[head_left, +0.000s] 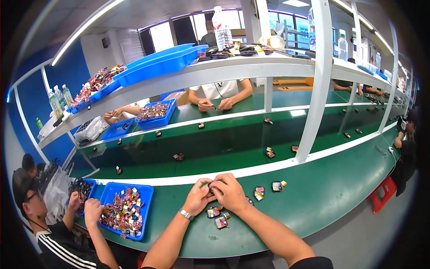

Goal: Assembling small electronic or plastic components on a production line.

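Observation:
My left hand and my right hand meet over the green worktop, fingers closed around a small dark object. Fingers hide most of that object, so its kind cannot be made out. Just below my hands lie a small black item with a pink and white label and a similar labelled piece. To the right of my right hand are another labelled piece and a black one with a yellow-and-white tag. One more is partly hidden by my right wrist.
Left of me stands a blue tray heaped with pinkish tagged pieces. A co-worker sits there, hands at a tray of dark parts. Beyond a white rail runs a green belt with scattered pieces. A white post supports the shelf overhead.

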Available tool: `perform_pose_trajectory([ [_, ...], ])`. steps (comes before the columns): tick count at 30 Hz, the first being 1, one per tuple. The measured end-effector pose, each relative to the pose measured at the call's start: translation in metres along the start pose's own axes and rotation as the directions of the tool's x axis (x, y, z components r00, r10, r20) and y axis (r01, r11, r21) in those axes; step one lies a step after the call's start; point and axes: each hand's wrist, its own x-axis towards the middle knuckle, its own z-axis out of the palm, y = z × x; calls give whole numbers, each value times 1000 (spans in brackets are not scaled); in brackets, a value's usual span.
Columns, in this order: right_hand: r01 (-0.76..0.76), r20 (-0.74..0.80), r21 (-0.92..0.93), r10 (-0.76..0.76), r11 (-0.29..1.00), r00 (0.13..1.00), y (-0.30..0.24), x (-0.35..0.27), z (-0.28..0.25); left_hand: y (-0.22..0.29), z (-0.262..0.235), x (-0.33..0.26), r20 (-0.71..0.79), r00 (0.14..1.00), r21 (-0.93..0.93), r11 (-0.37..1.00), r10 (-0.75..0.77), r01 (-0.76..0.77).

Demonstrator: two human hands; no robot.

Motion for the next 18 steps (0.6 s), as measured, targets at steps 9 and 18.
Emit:
perform_pose_trajectory([
  [9, 85, 82, -128, -75, 988, 994, 2, -2, 2, 2, 2, -2, -16, 1000, 18, 1000, 0, 0],
  [18, 149, 96, -228, -130, 962, 987, 7, -5, 6, 0, 1, -2, -28, 999, 32, 999, -17, 18],
])
